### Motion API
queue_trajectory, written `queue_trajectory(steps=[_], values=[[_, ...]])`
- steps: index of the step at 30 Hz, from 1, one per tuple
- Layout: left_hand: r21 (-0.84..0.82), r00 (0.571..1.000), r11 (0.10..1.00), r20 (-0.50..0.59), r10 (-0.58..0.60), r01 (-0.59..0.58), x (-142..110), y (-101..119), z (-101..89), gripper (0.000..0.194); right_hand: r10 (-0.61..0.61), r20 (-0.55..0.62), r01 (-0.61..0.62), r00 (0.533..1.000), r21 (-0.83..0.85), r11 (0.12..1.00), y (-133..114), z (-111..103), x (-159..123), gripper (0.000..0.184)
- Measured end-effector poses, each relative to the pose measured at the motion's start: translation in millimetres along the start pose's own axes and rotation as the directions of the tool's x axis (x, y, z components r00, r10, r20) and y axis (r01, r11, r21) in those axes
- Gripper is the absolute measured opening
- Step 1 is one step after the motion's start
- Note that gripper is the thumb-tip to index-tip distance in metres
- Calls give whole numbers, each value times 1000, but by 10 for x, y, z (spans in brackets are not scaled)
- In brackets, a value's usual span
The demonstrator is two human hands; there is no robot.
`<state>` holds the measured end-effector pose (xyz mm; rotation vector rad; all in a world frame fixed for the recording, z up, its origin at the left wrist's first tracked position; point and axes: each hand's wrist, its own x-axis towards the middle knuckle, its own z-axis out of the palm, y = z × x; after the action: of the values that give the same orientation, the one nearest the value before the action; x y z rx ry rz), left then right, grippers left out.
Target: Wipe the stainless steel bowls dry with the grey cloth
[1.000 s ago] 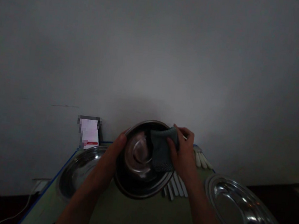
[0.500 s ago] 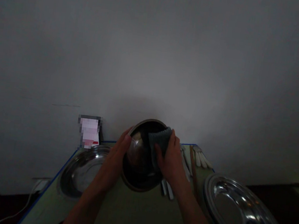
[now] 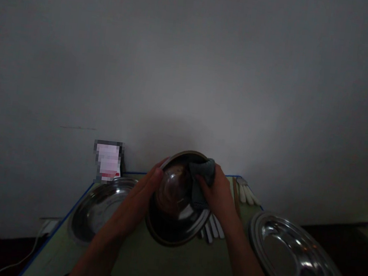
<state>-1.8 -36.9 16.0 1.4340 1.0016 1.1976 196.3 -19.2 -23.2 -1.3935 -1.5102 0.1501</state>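
Observation:
A steel bowl is tilted up toward me above a green table. My left hand grips its left rim, thumb on the inside edge. My right hand is closed on a grey cloth pressed against the bowl's inner right wall near the top rim. The scene is dim and the bowl's inside shows faint reflections.
A second steel bowl sits on the table to the left. A large steel dish lies at the right. White-handled cutlery and chopsticks lie behind the held bowl. A blurred card stands by the wall.
My right hand has moved the cloth around the bowl's inner right side, from lower down to nearer the top rim. The bowl's tilt shifted slightly. My left hand kept its grip.

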Motion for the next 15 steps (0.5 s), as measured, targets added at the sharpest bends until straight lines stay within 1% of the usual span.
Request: queue_trajectory(steps=[3, 6, 9, 10, 13, 14, 15], values=[[15, 1000, 1000, 13, 17, -17, 1, 14, 27, 54, -9, 10, 9, 1000, -35, 999, 41, 36, -28, 42], [6, 1000, 1000, 11, 14, -14, -2, 27, 39, 53, -5, -10, 4, 1000, -104, 995, 69, 36, -43, 46], [4, 999, 1000, -50, -4, 4, 4, 6, 10, 51, 2, -15, -5, 1000, -197, 980, 53, -21, -29, 40], [4, 997, 1000, -78, -5, 6, 10, -9, -6, 50, 2, -22, -6, 1000, -215, 976, 40, -46, -20, 41], [-42, 991, 999, -126, -39, 34, 39, -56, -48, 50, 14, -102, -32, 995, -184, 982, -5, -107, 9, 62], [-75, 988, 995, -136, -71, 61, 51, -66, -56, 51, 26, -143, -47, 989, -147, 988, -17, -121, 18, 67], [-111, 983, 989, -145, -116, 100, 61, -69, -59, 52, 37, -177, -57, 984, -108, 993, -27, -132, 27, 66]])
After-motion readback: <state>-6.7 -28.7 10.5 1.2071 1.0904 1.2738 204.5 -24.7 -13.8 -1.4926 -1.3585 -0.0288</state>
